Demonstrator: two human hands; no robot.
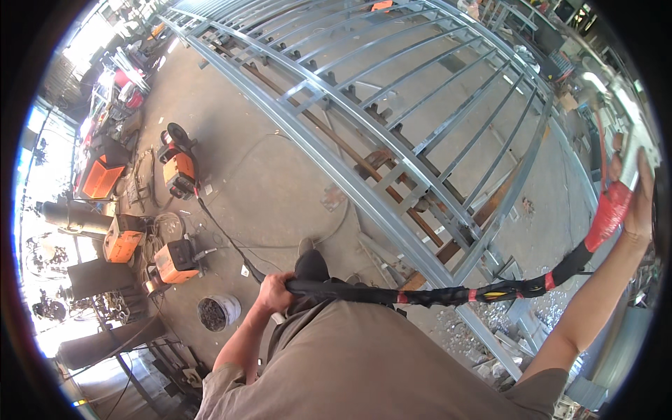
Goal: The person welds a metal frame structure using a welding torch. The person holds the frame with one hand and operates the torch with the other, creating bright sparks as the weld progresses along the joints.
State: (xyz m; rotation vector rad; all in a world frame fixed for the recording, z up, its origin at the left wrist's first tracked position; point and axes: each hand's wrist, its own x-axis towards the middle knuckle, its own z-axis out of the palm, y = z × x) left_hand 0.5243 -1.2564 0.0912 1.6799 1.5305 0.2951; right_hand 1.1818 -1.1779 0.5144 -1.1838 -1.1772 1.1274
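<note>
My left hand (275, 292) is closed around a thick black cable (364, 291) at my waist. The cable runs across the front of my body to the right, banded with red tape in several places. Near its far end is a red-wrapped section (607, 215) leading into a silver metal tool (635, 133), raised at the right edge of view. My right hand (638, 210) grips this tool beside the red wrap, the arm stretched out; blur hides the tool's tip. From my left hand a thinner stretch of cable leads to an orange and black machine (180, 170) on the floor.
A large grey steel frame (329, 164) with many crossbars spans ahead and right. More orange machines (175, 262) stand at the left, near a white bucket (234, 308) of dark pieces. Loose cable (280, 246) trails over the concrete floor. Metal scraps lie beneath the frame.
</note>
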